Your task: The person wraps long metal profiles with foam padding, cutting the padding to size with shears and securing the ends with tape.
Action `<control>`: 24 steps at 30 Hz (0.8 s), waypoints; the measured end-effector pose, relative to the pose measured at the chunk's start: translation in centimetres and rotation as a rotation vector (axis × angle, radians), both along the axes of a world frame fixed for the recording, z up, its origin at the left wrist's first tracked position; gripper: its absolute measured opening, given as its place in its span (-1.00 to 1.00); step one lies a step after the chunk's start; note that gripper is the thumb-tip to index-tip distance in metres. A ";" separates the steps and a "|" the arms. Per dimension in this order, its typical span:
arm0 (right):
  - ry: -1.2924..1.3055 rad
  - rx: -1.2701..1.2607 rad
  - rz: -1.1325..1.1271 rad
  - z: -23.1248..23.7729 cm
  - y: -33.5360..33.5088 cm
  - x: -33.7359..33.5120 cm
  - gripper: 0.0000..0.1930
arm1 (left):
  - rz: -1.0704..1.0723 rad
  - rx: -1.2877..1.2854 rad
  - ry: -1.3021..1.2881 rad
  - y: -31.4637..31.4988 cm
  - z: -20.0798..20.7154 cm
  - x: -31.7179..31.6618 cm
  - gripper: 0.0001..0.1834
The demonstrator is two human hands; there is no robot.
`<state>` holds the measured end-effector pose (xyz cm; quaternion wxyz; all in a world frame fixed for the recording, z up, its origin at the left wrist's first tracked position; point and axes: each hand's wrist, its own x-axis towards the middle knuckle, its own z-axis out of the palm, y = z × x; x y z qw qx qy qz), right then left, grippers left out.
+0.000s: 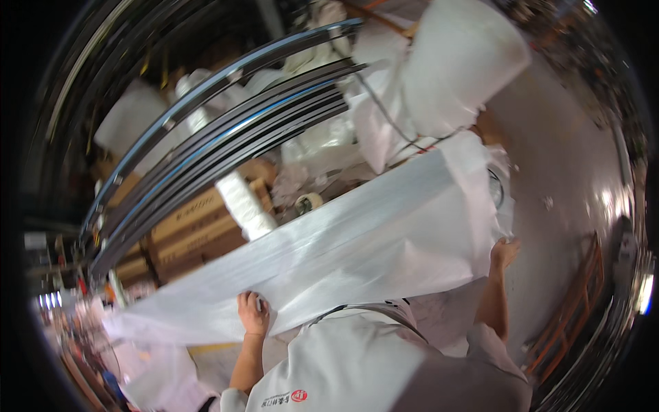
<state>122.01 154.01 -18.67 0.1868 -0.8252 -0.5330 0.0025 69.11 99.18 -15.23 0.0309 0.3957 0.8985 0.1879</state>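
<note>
A long white wrapping sheet [329, 254] stretches from the lower left to the upper right in front of me, thin and slightly see-through. My right hand [506, 253] is closed on the sheet's edge near its right end. Farther left, my left hand [254, 314] rests at the near edge of the sheet with its fingers curled. A small greyish thing shows at those fingers, too blurred to name. Close to the sheet's right end, a dark ring [495, 188] is visible; what it belongs to is unclear.
Beyond the sheet stand a white roll [246, 206], a tape roll [309, 202] and cardboard boxes [192, 230]. Long grey metal profiles [226, 127] cross above them. A large white foam roll [463, 65] is at the far right; an orange metal frame [573, 305] stands near right.
</note>
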 end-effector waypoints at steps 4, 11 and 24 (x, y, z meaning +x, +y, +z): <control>0.225 0.331 0.992 5.0 -2.3 -20.6 -0.35 | 0.169 -0.137 -0.216 -2.8 -2.7 4.1 -0.64; 0.253 -0.108 2.173 10.5 -24.1 -44.5 -0.20 | 0.362 -0.268 -0.499 -2.1 -9.5 3.8 -0.46; -0.459 0.006 2.430 0.1 -39.5 -43.8 -0.43 | 0.893 0.558 -0.576 -21.8 -6.6 -2.4 -0.71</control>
